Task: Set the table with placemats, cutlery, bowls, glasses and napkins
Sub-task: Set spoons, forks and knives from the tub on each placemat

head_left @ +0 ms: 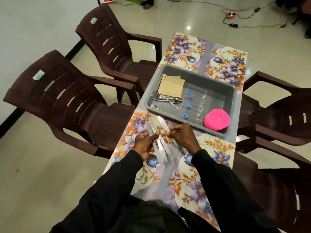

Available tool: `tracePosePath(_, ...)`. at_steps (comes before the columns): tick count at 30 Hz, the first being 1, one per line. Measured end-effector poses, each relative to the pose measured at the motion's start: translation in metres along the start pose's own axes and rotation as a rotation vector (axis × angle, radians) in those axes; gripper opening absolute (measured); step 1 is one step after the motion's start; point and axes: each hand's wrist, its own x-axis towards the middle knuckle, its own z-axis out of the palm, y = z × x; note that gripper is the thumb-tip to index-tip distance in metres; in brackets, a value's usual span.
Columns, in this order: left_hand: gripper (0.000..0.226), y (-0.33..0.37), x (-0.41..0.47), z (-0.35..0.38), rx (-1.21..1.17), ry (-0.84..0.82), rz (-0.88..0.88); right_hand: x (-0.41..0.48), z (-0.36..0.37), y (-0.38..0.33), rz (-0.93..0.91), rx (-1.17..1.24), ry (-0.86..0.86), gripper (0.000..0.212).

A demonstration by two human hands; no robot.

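Observation:
My left hand point(144, 143) holds a fan of several steel table knives point(157, 128) above the near-left floral placemat point(127, 140). My right hand point(181, 135) pinches one of those knives near the middle of the bunch. Three more floral placemats lie on the table: near right point(198, 185), far left point(181, 51) and far right point(228, 66). A grey tub point(218, 91) in the middle of the table holds tan napkins point(171, 86), spoons and forks point(168, 100), clear glasses point(193, 105) with blue tags, and stacked pink bowls point(217, 120).
Dark brown plastic chairs stand around the table: two on the left point(67, 101) point(114, 41) and two on the right point(286, 115) point(277, 190). Cables and a power strip point(230, 15) lie on the glossy floor beyond the table.

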Motion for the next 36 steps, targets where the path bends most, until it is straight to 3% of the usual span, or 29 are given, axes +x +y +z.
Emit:
tracePosePath(4,0.036,-0.024,-0.016,-0.014,0.012,-0.060,0.046,-0.040,-0.011,0.025,0.043,0.048,0.017,0.002)
tracePosePath(9,0.046,-0.054,-0.026,-0.039,0.067,-0.135,-0.032,-0.087,-0.009,0.070,0.204,-0.021,0.132,0.009)
tracePosePath(17,0.030,-0.099,-0.060,-0.039,0.020,-0.182,-0.078,-0.148,-0.027,0.132,0.294,-0.121,0.241,0.018)
tracePosePath(25,0.050,-0.132,-0.075,-0.028,-0.051,-0.096,-0.042,-0.124,-0.064,0.185,0.294,-0.302,0.214,0.019)
tracePosePath(31,0.035,-0.166,-0.088,-0.023,-0.137,0.044,0.029,-0.096,-0.068,0.219,0.248,-0.362,0.193,0.020)
tracePosePath(36,0.042,-0.186,-0.096,-0.026,-0.127,0.149,0.052,-0.073,-0.067,0.232,0.200,-0.407,0.168,0.024)
